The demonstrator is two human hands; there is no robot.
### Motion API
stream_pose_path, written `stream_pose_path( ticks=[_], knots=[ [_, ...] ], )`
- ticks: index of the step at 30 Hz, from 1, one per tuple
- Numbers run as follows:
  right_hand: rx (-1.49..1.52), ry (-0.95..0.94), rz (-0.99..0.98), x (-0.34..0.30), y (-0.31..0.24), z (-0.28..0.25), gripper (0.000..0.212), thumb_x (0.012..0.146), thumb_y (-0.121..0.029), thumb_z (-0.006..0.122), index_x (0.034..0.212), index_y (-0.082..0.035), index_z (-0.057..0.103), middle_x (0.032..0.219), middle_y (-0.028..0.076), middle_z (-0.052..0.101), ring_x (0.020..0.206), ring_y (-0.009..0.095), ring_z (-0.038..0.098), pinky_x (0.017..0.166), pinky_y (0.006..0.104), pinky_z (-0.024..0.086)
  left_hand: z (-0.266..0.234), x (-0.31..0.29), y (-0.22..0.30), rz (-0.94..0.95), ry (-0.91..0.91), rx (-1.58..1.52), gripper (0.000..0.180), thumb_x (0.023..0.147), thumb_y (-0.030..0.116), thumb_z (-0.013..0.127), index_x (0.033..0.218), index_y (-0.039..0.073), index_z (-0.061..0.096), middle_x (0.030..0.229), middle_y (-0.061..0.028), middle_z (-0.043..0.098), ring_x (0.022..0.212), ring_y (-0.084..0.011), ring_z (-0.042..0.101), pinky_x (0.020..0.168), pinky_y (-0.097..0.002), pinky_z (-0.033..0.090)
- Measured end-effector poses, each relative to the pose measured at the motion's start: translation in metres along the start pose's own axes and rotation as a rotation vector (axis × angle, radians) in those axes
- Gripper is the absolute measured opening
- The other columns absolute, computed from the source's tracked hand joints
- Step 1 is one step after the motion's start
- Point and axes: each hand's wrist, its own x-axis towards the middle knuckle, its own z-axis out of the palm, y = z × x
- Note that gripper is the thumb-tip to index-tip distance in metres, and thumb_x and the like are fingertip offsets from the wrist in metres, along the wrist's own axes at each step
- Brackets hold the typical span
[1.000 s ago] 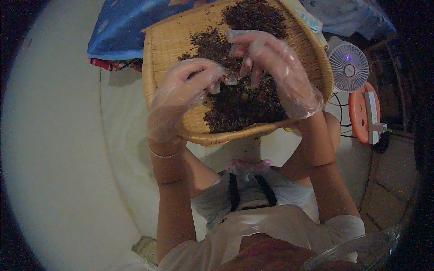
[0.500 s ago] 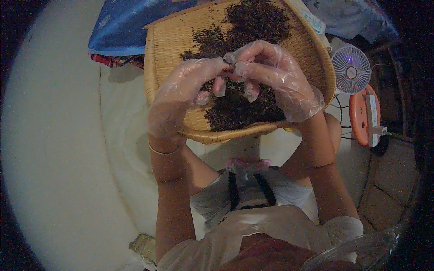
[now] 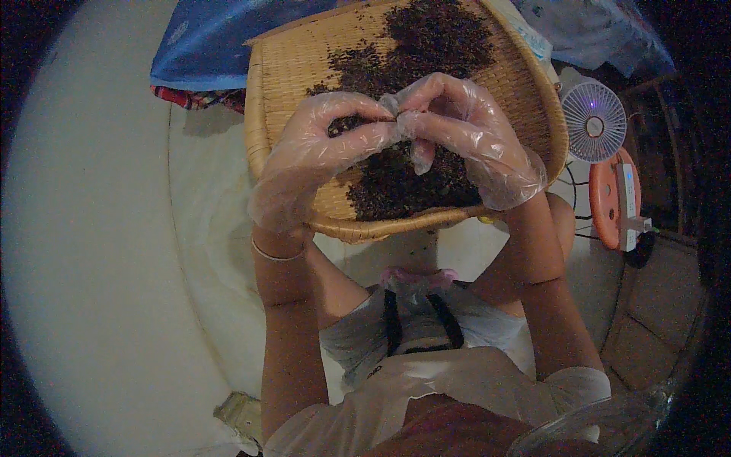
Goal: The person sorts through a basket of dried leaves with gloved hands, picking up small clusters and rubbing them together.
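Observation:
Both of my hands wear thin clear plastic gloves and meet fingertip to fingertip above a woven bamboo tray. My left hand pinches with thumb and forefinger, its tips touching those of the other hand. My right hand is pinched as well, its remaining fingers curled. Whatever lies between the tips is too small or too hidden to make out. Beneath them, dark crumbly bits like dried leaves are spread in a heap that reaches to the tray's far side.
A small white fan stands right of the tray. Below it is an orange plastic stool with a white power strip and cables. Blue cloth hangs behind at the left. My knees are close under the tray's near rim.
The left fingers have shifted from a loose curl to a pinch, with the thumb stretched toward the right fingertips. The right hand has barely moved.

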Motion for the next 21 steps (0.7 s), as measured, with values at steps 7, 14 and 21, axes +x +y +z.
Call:
stream_pose_path(
  ticks=[7, 14, 21],
  knots=[
    [0.036, -0.054, 0.027, -0.002, -0.002, 0.002, 0.016, 0.088, -0.018, 0.064, 0.094, -0.005, 0.059, 0.080, 0.002, 0.063, 0.063, 0.010, 0.059, 0.056, 0.0223, 0.047, 0.003, -0.001, 0.002, -0.007, -0.008, -0.151, 0.021, 0.075, 0.018, 0.068, 0.083, -0.002, 0.064, 0.084, -0.0041, 0.063, 0.083, -0.0108, 0.057, 0.078, -0.0256, 0.044],
    [0.143, -0.017, 0.044, -0.003, -0.004, 0.003, 0.015, 0.087, -0.018, 0.064, 0.092, -0.004, 0.059, 0.082, 0.005, 0.063, 0.063, 0.010, 0.058, 0.059, 0.0239, 0.049, 0.007, -0.003, 0.009, 0.002, 0.039, -0.025, 0.021, 0.076, 0.020, 0.068, 0.083, 0.000, 0.065, 0.078, -0.0030, 0.062, 0.075, -0.0094, 0.056, 0.069, -0.0242, 0.045],
    [0.166, 0.084, 0.092, -0.006, -0.019, 0.009, 0.013, 0.086, -0.019, 0.058, 0.084, -0.007, 0.054, 0.081, 0.002, 0.054, 0.062, 0.007, 0.051, 0.053, 0.0201, 0.044, 0.003, 0.000, 0.007, 0.103, -0.024, 0.019, 0.021, 0.076, 0.018, 0.069, 0.086, -0.001, 0.065, 0.083, -0.0066, 0.065, 0.078, -0.0130, 0.060, 0.073, -0.0258, 0.046]
  ],
)
